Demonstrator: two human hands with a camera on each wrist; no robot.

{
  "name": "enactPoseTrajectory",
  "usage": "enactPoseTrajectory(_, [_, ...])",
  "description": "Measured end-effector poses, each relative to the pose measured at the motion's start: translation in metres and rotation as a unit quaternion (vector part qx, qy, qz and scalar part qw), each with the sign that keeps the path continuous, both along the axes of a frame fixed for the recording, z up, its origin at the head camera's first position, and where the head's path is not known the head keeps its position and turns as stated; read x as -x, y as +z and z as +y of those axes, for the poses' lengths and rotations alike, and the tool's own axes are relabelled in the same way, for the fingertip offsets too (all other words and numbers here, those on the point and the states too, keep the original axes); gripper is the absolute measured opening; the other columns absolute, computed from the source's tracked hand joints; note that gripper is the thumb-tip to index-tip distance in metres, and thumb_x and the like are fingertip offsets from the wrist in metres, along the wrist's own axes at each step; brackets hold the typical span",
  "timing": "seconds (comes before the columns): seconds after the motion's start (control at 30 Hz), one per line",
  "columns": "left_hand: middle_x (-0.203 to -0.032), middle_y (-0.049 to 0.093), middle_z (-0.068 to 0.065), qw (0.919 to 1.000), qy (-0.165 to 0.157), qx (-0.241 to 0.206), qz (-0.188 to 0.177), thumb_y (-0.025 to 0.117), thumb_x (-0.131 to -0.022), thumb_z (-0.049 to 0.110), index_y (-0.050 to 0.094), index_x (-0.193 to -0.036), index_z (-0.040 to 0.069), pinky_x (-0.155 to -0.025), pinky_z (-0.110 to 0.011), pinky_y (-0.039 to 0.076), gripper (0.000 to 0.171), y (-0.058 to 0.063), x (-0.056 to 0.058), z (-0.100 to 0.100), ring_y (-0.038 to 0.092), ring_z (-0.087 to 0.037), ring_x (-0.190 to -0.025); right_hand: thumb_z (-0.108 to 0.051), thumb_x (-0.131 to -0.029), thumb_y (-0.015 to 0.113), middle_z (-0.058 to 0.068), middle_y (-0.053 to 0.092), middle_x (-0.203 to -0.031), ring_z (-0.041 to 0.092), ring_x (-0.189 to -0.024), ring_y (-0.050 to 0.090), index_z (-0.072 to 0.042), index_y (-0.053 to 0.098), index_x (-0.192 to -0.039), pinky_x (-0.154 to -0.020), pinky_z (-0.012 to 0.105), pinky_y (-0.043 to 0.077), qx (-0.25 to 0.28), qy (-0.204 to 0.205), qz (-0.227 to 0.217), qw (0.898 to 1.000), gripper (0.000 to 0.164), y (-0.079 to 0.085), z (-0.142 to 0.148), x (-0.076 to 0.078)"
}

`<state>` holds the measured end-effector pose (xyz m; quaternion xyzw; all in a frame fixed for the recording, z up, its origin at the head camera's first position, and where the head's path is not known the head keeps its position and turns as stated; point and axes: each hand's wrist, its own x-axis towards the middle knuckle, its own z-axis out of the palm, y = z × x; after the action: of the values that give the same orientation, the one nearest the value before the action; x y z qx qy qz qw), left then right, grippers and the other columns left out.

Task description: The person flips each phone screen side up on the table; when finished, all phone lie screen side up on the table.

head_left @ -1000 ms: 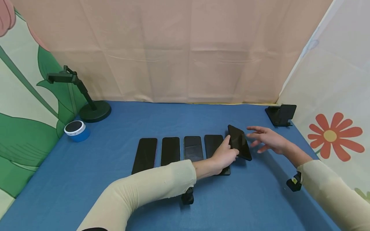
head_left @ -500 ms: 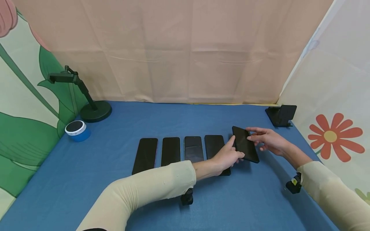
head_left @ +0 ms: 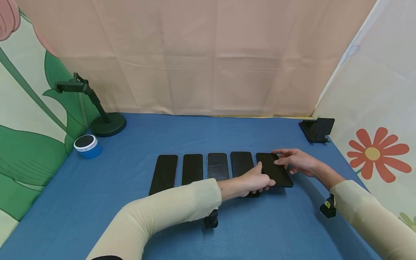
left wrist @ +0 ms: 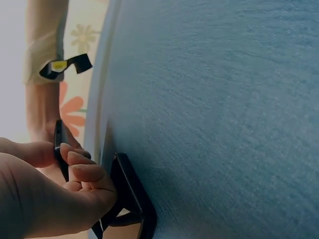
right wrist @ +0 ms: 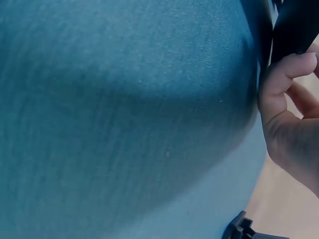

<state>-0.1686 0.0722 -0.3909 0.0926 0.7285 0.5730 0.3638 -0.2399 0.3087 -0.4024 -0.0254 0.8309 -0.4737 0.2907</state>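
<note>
Several black phones lie screen-up in a row on the blue cloth. The leftmost phone starts the row, and the fourth phone is partly under my left wrist. Both hands hold a fifth black phone at the row's right end, nearly flat and low over the cloth. My left hand grips its near left edge, thumb up along the side. My right hand pinches its far right corner. The left wrist view shows my left hand curled by the phone's edge. The right wrist view shows my right hand against the phone.
A black desk stand with a jointed arm and a blue-and-white round speaker stand at the back left. A small black phone holder sits at the back right corner. Cloth walls close in the back and both sides.
The fifth phone was tilted up in my left hand. My right hand came in and took its far end, and both hands lowered it nearly flat beside the row.
</note>
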Motion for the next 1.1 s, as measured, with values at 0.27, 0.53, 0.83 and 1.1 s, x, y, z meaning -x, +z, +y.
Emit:
enactPoseTrajectory(0.27, [-0.071, 0.055, -0.002, 0.9990, -0.025, 0.035, -0.014, 0.060, -0.101, 0.021, -0.011, -0.161, 0.015, -0.053, -0.029, 0.022, 0.094, -0.001, 0.002, 0.002, 0.029, -0.016, -0.051, -0.030, -0.100, 0.063, 0.010, 0.055, -0.094, 0.017, -0.068, 0.049, -0.009, 0.032, -0.157, -0.052, 0.031, 0.042, -0.052, 0.041, 0.021, 0.998, 0.068, 0.003, -0.004, 0.001])
enactPoseTrajectory(0.53, [-0.073, 0.059, -0.005, 0.9966, -0.056, 0.059, -0.016, 0.061, -0.100, 0.023, -0.015, -0.161, 0.018, -0.052, -0.028, 0.023, 0.098, 0.003, 0.005, 0.002, 0.032, -0.015, -0.051, -0.031, -0.100, 0.062, 0.008, 0.053, -0.086, 0.017, -0.064, 0.047, -0.009, 0.033, -0.156, -0.049, 0.030, 0.042, -0.098, 0.063, 0.037, 0.993, 0.067, 0.006, -0.008, 0.000])
enactPoseTrajectory(0.83, [-0.066, 0.059, -0.004, 0.9888, -0.097, 0.113, -0.009, 0.061, -0.100, 0.027, -0.012, -0.161, 0.014, -0.047, -0.026, 0.024, 0.097, 0.006, 0.013, 0.002, 0.033, -0.013, -0.046, -0.030, -0.098, 0.066, 0.009, 0.055, -0.090, 0.017, -0.063, 0.049, -0.008, 0.037, -0.155, -0.048, 0.032, 0.043, -0.113, 0.064, 0.066, 0.989, 0.068, 0.005, -0.008, -0.003])
enactPoseTrajectory(1.1, [-0.072, 0.068, 0.001, 0.8736, -0.185, 0.377, 0.246, 0.061, -0.094, 0.056, 0.018, -0.162, 0.022, -0.046, -0.027, 0.037, 0.087, 0.004, 0.008, 0.013, 0.048, -0.014, -0.049, -0.026, -0.096, 0.068, 0.010, 0.054, -0.095, 0.019, -0.067, 0.052, -0.007, 0.039, -0.154, -0.048, 0.032, 0.043, -0.124, 0.070, 0.091, 0.986, 0.067, 0.005, -0.009, -0.005])
